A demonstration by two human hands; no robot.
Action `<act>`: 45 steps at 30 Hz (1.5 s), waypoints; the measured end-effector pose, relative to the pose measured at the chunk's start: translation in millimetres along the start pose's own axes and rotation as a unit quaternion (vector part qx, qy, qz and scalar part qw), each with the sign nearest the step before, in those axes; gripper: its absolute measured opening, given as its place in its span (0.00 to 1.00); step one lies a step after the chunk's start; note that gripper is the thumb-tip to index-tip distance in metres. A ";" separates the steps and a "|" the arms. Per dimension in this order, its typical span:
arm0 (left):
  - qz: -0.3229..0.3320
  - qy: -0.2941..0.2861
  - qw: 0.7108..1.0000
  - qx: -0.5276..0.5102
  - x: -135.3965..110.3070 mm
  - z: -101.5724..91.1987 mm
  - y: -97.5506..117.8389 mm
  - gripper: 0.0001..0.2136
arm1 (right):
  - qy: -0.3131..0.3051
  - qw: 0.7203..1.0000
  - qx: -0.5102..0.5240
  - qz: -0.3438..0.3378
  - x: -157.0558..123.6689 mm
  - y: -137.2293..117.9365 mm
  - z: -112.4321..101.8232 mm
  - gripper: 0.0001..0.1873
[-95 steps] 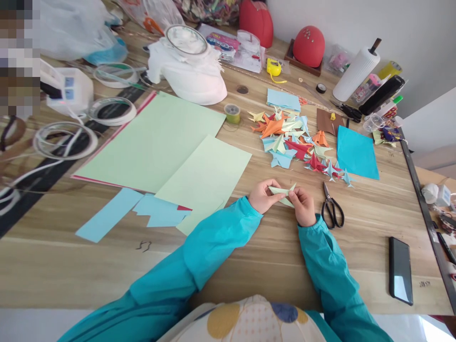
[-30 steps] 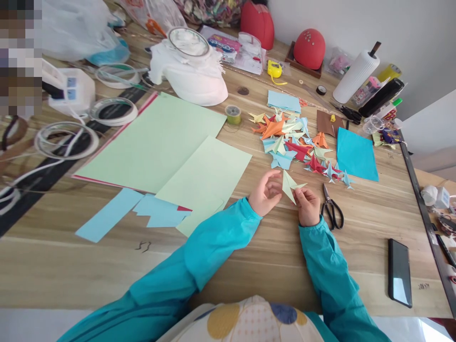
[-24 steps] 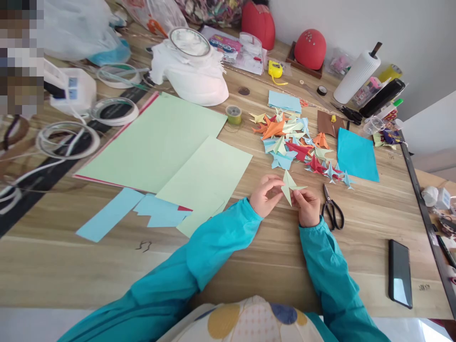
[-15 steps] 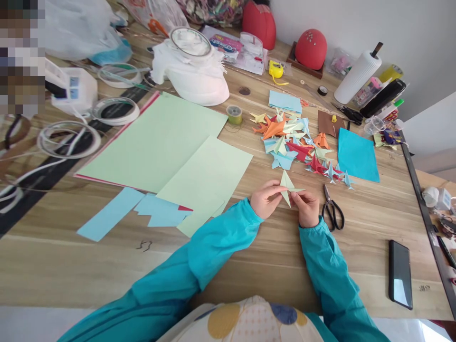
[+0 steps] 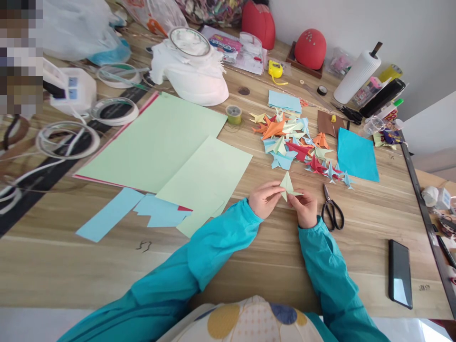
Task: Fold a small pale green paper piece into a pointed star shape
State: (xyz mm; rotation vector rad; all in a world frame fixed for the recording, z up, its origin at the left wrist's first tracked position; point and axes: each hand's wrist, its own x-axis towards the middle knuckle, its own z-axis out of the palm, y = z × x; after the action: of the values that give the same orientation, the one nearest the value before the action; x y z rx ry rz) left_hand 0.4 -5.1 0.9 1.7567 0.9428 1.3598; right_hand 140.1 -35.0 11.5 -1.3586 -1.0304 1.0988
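A small pale green folded paper figure [image 5: 287, 185] stands pointed upward between my two hands, just above the wooden table [image 5: 249, 266]. My left hand [image 5: 264, 200] pinches its left side with thumb and fingers. My right hand [image 5: 305, 207] pinches its right side. Both arms wear teal sleeves. A heap of several folded paper figures [image 5: 294, 142] in orange, red, blue and green lies just beyond my hands.
Black scissors [image 5: 332, 209] lie right of my right hand, a black phone [image 5: 399, 275] further right. Large pale green sheets [image 5: 167, 147] and light blue scraps [image 5: 135, 213] lie left. A teal sheet [image 5: 356, 152], tape rolls [image 5: 64, 137], a white paper roll [image 5: 356, 71] and clutter fill the far side.
The green figure, first held flat in both hands, was turned point up. My left hand opened briefly a second ago and has closed on it again; both hands sank slightly.
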 end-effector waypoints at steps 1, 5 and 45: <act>-0.004 -0.005 1.000 -0.007 0.1 0.1 0.6 0.08 | -0.007 1.000 -0.003 0.002 -0.5 -1.2 0.3 0.11; -0.012 -0.032 0.999 -0.020 0.2 0.9 3.0 0.08 | -0.032 0.999 -0.023 0.000 -1.2 -3.8 0.0 0.09; 0.025 -0.069 0.997 -0.034 -0.2 5.3 3.7 0.08 | 0.001 0.997 0.056 0.056 7.1 21.5 -16.0 0.13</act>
State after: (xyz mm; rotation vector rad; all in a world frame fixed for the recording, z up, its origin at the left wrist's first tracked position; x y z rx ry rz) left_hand 5.9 -7.6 2.9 1.8085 0.7740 1.2679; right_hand 157.4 -32.8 -10.1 -1.3390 -0.8861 1.2196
